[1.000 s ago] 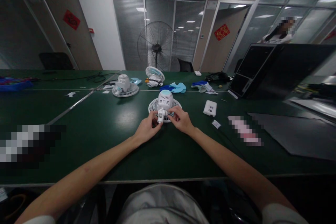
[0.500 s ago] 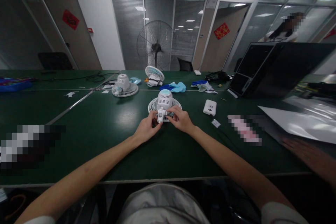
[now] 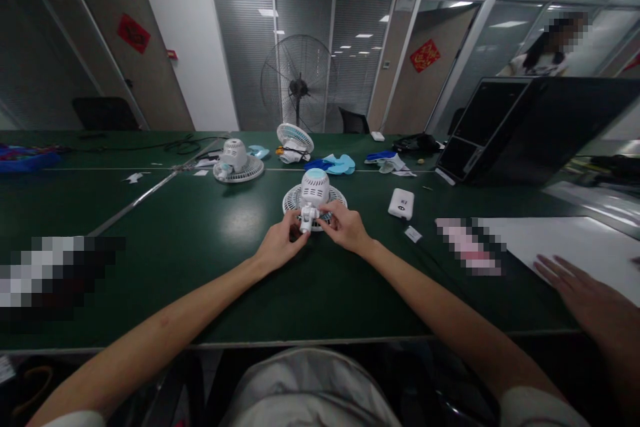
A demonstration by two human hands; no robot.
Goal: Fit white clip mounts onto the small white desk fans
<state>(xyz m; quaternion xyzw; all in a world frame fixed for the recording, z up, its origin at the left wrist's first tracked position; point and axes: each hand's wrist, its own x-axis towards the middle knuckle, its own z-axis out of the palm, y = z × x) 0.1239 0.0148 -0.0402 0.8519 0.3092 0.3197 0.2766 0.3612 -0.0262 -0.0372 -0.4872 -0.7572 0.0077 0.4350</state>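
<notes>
Left hand (image 3: 281, 242): curled fingers mostly hidden beneath the palm, thumb and forefinger on the white joint (image 3: 309, 216). Right hand (image 3: 347, 225): lower fingers in shadow; what its tips pinch at the joint's side, too small to tell. Fan (image 3: 315, 188): grille's underside hidden against the table, its near rim partly behind joint and fingers. Print on white box (image 3: 401, 204) and paper tag (image 3: 413, 233) unreadable. Pink item (image 3: 465, 243) pixelated, likewise a block at far left (image 3: 45, 273). Co-worker's hand (image 3: 575, 283): forearm cut by right edge, as is white sheet (image 3: 555, 233). Blue tray (image 3: 25, 159) cut by left edge
</notes>
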